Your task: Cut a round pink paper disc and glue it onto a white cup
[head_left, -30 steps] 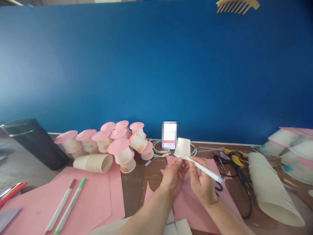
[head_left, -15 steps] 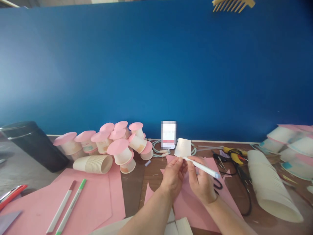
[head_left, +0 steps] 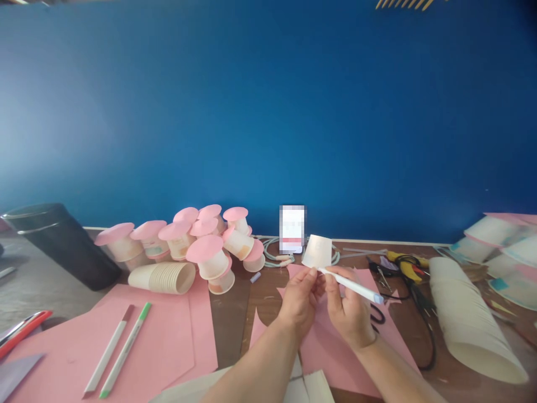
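Note:
A small white paper cup (head_left: 318, 252) is held upside down by my left hand (head_left: 298, 302), its fingers closed at the near rim. My right hand (head_left: 349, 314) grips a white marker with a pale blue end (head_left: 356, 287), its tip pointing left at the cup's near edge. Whether the tip touches the cup cannot be made out. Below both hands lies cut pink paper (head_left: 331, 358), with the black handles of a tool (head_left: 378, 317) partly hidden by my right hand. A small lilac cap (head_left: 255, 277) rests on the brown table to the left.
Several cup pieces with pink paper tops (head_left: 205, 249) stand at left, behind a stack of small cups (head_left: 163, 278). Two markers (head_left: 126, 350) lie on pink sheets. A dark tumbler (head_left: 62, 246) stands far left. A phone (head_left: 292, 229), a yellow-black corded tool (head_left: 413, 268) and large stacked cups (head_left: 470, 319) are also there.
The view has tilted slightly, so everything sits a little further right. Both hands keep their grip on the cup and the marker, with almost no movement relative to the table.

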### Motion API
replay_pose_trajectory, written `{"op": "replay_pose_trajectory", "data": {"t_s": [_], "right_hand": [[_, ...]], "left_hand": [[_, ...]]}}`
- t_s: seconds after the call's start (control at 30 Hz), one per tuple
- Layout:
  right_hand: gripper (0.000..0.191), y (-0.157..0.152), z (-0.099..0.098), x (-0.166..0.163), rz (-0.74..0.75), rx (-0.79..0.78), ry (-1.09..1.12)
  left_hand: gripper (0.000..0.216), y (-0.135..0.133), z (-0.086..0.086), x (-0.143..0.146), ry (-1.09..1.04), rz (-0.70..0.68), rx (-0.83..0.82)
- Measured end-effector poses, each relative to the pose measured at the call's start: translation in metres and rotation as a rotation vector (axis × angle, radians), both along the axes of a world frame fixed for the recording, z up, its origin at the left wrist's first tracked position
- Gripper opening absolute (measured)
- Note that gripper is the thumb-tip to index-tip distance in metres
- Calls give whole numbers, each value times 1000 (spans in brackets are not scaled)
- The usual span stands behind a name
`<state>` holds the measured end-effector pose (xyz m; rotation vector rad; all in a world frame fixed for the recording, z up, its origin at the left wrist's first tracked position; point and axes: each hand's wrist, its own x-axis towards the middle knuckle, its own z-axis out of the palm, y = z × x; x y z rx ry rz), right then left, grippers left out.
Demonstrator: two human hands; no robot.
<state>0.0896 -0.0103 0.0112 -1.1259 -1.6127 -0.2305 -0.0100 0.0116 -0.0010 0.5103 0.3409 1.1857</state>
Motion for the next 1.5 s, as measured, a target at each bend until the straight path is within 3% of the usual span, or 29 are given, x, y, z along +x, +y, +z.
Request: {"op": "replay_pose_trajectory", "data": {"t_s": [0.9, 1.5], "right_hand": [[13, 1, -1, 1, -27, -1, -25], [13, 1, 0, 2, -5, 0, 11]], "left_hand": [[31, 1, -2, 0, 25, 6, -2], [23, 0, 0, 0, 0, 4, -1]]}}
